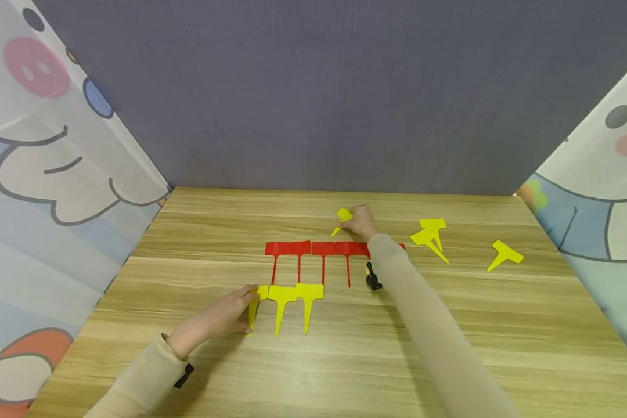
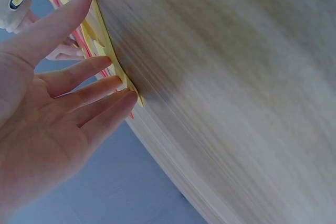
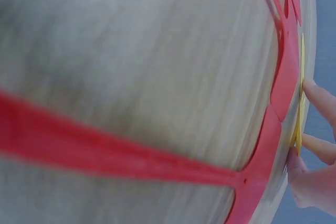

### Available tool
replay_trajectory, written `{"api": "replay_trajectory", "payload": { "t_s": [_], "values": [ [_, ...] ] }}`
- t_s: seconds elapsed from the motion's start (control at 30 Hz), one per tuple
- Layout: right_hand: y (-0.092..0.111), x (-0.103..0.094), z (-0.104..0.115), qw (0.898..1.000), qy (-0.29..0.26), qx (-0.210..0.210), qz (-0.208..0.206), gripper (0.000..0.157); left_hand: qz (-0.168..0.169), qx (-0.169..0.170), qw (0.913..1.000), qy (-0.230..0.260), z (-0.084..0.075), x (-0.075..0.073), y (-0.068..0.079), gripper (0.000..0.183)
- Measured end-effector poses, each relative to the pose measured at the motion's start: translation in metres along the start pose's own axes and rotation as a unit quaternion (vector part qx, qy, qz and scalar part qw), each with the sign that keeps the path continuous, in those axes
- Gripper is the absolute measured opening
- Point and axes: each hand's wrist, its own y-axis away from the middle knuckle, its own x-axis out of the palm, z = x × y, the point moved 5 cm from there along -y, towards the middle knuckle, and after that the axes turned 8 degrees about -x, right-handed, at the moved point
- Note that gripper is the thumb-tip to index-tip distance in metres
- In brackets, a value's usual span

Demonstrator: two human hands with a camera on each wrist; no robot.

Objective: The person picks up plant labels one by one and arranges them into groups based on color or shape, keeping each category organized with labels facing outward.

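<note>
Several yellow T-shaped plant labels lie on the wooden table. My left hand [image 1: 230,313] touches the leftmost yellow label [image 1: 262,292] of a row of three, fingers extended. In the left wrist view its thumb meets one end of that label and its fingertips the other. Beside it lie a middle yellow label [image 1: 282,294] and a right one [image 1: 309,291]. Farther back, my right hand [image 1: 362,222] pinches another yellow label [image 1: 344,215] behind a row of red T-shaped labels [image 1: 324,248]. My right forearm hides part of the red row.
Two overlapping yellow labels [image 1: 429,235] lie right of my right arm, with a single yellow label [image 1: 505,254] farther right. A grey panel [image 1: 313,98] stands at the table's back edge. Cartoon-printed curtains [image 1: 42,174] hang at both sides.
</note>
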Motion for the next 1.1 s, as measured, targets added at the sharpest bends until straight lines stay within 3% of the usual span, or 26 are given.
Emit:
{"api": "replay_trajectory", "payload": {
  "t_s": [0.1, 0.13, 0.47, 0.57, 0.67, 0.73, 0.8, 0.87, 1.0, 1.1],
  "values": [
    [0.020, -0.011, 0.024, 1.000, -0.011, 0.006, -0.008, 0.053, -0.002, 0.003, 1.0000, -0.001, -0.001, -0.001, 0.001, 0.064],
    [0.028, -0.016, 0.034, 1.000, -0.006, 0.028, 0.003, 0.051, -0.003, 0.005, 1.0000, -0.001, -0.001, -0.001, 0.001, 0.064],
    [0.023, -0.011, 0.030, 0.997, -0.059, 0.043, 0.001, 0.053, -0.003, 0.003, 1.0000, -0.001, -0.001, -0.002, 0.001, 0.063],
    [0.002, 0.001, 0.005, 0.995, -0.087, 0.038, -0.011, 0.059, -0.004, 0.004, 1.0000, -0.002, -0.001, -0.001, 0.001, 0.063],
    [-0.032, 0.023, -0.040, 0.993, -0.110, 0.031, -0.034, 0.063, -0.002, 0.002, 1.0000, -0.001, -0.001, -0.001, 0.001, 0.064],
    [-0.056, 0.039, -0.075, 0.992, -0.111, 0.014, -0.063, 0.059, -0.002, 0.004, 1.0000, 0.000, -0.001, -0.001, 0.001, 0.064],
    [-0.075, 0.050, -0.102, 0.990, -0.103, 0.022, -0.089, 0.054, -0.003, 0.005, 1.0000, 0.001, -0.001, -0.001, 0.001, 0.064],
    [-0.086, 0.056, -0.121, 0.987, -0.111, 0.018, -0.112, 0.049, -0.003, 0.005, 1.0000, 0.003, -0.001, -0.001, 0.001, 0.064],
    [-0.081, 0.052, -0.123, 0.971, -0.212, 0.039, -0.100, 0.046, -0.004, 0.006, 1.0000, 0.005, 0.000, 0.000, 0.001, 0.064],
    [-0.071, 0.044, -0.110, 0.944, -0.309, 0.056, -0.098, 0.040, -0.004, 0.005, 1.0000, 0.006, 0.000, 0.000, 0.001, 0.064]
  ]
}}
